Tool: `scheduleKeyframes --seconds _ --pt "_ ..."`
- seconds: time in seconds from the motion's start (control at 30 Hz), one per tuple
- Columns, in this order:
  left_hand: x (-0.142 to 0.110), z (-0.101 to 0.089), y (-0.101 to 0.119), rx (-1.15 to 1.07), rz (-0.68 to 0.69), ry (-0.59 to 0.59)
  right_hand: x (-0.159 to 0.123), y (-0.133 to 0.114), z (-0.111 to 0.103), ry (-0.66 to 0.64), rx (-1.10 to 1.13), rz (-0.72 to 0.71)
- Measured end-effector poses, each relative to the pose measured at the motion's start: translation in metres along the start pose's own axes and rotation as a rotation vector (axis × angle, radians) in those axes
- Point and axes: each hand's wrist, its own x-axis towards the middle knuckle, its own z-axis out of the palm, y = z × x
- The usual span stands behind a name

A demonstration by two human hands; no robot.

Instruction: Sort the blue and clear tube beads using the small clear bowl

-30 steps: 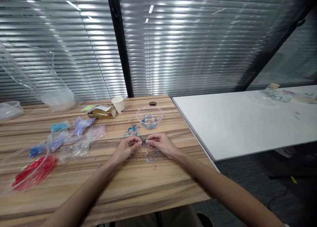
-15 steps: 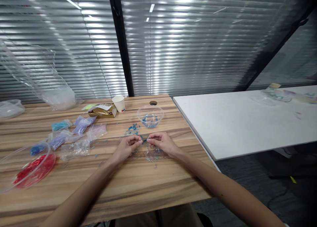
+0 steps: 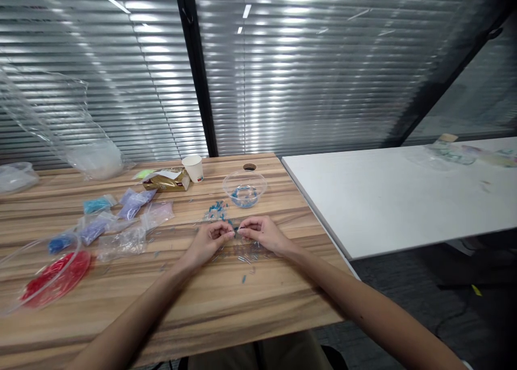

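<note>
My left hand [image 3: 209, 244] and my right hand [image 3: 265, 235] rest low over the wooden table, thumbs and fingers pinched, fingertips almost meeting. Between them shows a tiny dark speck; what each pinch holds is too small to make out. Clear little tube-like pieces [image 3: 246, 256] lie scattered under and in front of my right hand. Beyond my fingers, small teal-blue pieces [image 3: 218, 206] are spread in a loose heap. Behind my hands stands a clear round bowl [image 3: 261, 193] with blue pieces in its bottom. One small blue piece [image 3: 244, 279] lies alone nearer to me.
To the left lie small bags of purple beads [image 3: 137, 202], a blue bag [image 3: 60, 243], and a clear tub [image 3: 78, 241] by a red bag [image 3: 68, 276]. A paper cup [image 3: 193, 168] and a gold packet [image 3: 166, 181] stand behind. A white table [image 3: 363, 197] adjoins on the right.
The dark blue piece seen between my fingertips hardly shows now, and my fingertips are slightly closer together. A small blue piece now lies on the table in front of me.
</note>
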Motion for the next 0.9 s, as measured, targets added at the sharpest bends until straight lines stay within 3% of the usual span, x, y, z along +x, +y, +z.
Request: scheduleKeyframes --seconds 0.9 --pt "0.0000 -0.0010 -0.0006 0.024 0.012 0.015 -0.0010 -0.0013 0.0001 0.014 0.013 0.012"
